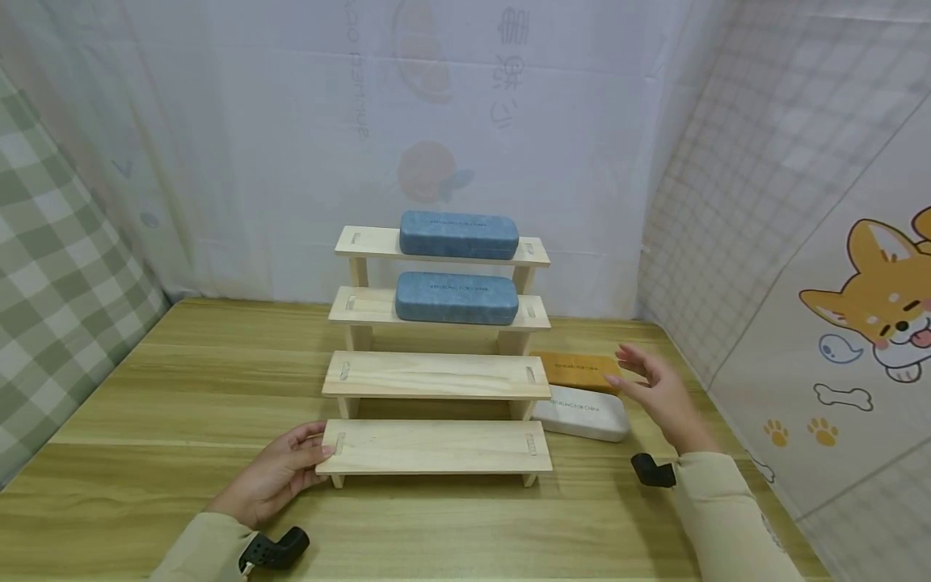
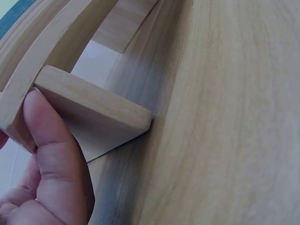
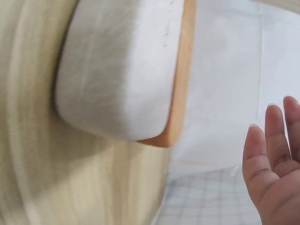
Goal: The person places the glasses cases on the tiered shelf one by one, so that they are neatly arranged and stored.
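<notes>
Starting at the left, we note a green checked cloth (image 1: 65, 210) beside the wooden tabletop (image 1: 182, 388). Right of it, the left hand (image 1: 280, 469) pinches the left end of the lowest board (image 1: 434, 447) of a four-step stand (image 1: 436, 376), thumb and fingers on the wood. We judge the stand stiff and fairly light, best steadied by a board's end, as here.

On the stand we record two blue cases: the upper blue case (image 1: 458, 235) on the far top step, the lower blue case (image 1: 457, 298) one step nearer. The two near steps are bare.

To the right of the stand, on the tabletop, lie an orange case (image 1: 578, 370) and, on its near side, a white case (image 1: 582, 414); the stand hides their left ends. We judge both light and firm-shelled, perhaps slightly slippery at the rounded edges; a grip across the narrow width, near the exposed right end, should serve.

The right hand (image 1: 662, 396) is relaxed and grasps nothing, just beside the orange case; we cannot tell whether the thumb touches it.
</notes>
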### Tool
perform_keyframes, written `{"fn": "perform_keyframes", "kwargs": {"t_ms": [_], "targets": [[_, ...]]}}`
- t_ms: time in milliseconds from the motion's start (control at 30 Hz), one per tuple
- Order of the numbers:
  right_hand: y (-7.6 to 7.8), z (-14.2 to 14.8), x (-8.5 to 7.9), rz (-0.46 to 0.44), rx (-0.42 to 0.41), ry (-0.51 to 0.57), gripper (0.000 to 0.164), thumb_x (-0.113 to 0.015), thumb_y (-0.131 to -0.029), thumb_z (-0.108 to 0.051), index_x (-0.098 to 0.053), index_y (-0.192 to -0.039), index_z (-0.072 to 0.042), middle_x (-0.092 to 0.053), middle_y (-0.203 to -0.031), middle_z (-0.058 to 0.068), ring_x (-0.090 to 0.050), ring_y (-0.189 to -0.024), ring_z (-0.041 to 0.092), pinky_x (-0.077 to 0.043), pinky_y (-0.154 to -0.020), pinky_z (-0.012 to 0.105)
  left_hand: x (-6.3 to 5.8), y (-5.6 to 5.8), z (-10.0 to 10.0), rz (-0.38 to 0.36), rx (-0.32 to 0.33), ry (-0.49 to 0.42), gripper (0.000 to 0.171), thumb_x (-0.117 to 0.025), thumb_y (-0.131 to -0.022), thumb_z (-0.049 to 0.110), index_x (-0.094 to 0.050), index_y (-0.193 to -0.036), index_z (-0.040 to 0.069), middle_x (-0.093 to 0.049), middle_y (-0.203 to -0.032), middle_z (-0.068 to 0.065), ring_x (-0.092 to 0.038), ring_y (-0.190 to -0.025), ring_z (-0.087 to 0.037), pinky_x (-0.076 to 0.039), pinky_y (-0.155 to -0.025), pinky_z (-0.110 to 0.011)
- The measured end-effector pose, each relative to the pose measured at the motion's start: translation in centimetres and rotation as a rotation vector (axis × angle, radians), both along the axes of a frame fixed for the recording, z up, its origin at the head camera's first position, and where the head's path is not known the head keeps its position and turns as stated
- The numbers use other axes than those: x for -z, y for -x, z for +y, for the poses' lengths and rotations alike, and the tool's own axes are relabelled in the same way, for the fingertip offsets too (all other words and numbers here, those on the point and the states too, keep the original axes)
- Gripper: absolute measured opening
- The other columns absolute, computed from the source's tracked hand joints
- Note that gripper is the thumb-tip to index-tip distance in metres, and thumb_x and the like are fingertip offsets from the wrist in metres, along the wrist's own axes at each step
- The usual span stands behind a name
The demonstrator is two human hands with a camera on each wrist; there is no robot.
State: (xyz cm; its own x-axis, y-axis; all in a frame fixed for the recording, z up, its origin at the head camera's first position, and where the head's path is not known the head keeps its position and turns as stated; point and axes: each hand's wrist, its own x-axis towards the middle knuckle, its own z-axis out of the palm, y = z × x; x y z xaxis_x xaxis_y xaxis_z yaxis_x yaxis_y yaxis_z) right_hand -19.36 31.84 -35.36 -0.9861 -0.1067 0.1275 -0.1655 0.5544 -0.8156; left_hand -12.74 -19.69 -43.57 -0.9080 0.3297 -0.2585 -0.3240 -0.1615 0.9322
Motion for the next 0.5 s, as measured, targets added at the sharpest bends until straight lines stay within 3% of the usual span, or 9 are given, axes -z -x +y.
{"fn": "perform_keyframes", "kwargs": {"t_ms": [100, 200, 333, 500], "targets": [[-0.1, 0.5, 0.7, -0.032, 0.009, -0.005, 0.072, -0.063, -0.095, -0.028, -0.027, -0.15, 0.002, -0.037, -0.146, 0.026, -0.036, -0.132, 0.039, -0.037, -0.102, 0.039, 0.3, 0.1, -0.1, 0.013, 0.007, -0.017, 0.075, -0.058, -0.096, 0.009, -0.007, -0.146, -0.014, -0.056, -0.11, 0.0, -0.061, -0.092, -0.011, -0.051, -0.076, -0.027], [-0.2, 1.0, 1.3, -0.067, 0.011, -0.011, 0.072, -0.062, -0.095, -0.029, -0.027, -0.15, 0.003, -0.036, -0.146, 0.027, -0.035, -0.132, 0.04, -0.032, -0.103, 0.055, 0.9, 0.2, -0.5, 0.043, 0.031, -0.063, 0.075, -0.061, -0.095, 0.012, -0.011, -0.145, -0.014, -0.056, -0.111, -0.001, -0.061, -0.094, -0.013, -0.052, -0.077, -0.028], [-0.3, 1.6, 2.0, -0.118, 0.012, -0.018, 0.073, -0.062, -0.095, -0.031, -0.027, -0.149, 0.005, -0.035, -0.147, 0.028, -0.035, -0.131, 0.041, -0.031, -0.103, 0.058, 1.1, 0.3, -0.6, 0.055, 0.043, -0.072, 0.076, -0.061, -0.095, 0.012, -0.01, -0.145, -0.014, -0.056, -0.112, -0.001, -0.061, -0.095, -0.013, -0.051, -0.078, -0.028], [-0.4, 2.3, 2.7, -0.194, -0.001, -0.017, 0.073, -0.061, -0.095, -0.032, -0.027, -0.148, 0.005, -0.034, -0.147, 0.028, -0.035, -0.132, 0.043, -0.031, -0.104, 0.058, 0.4, 0.0, -0.1, 0.019, 0.015, -0.014, 0.072, -0.055, -0.098, 0.008, -0.006, -0.146, -0.013, -0.056, -0.11, 0.001, -0.06, -0.094, -0.01, -0.051, -0.078, -0.028]]}}
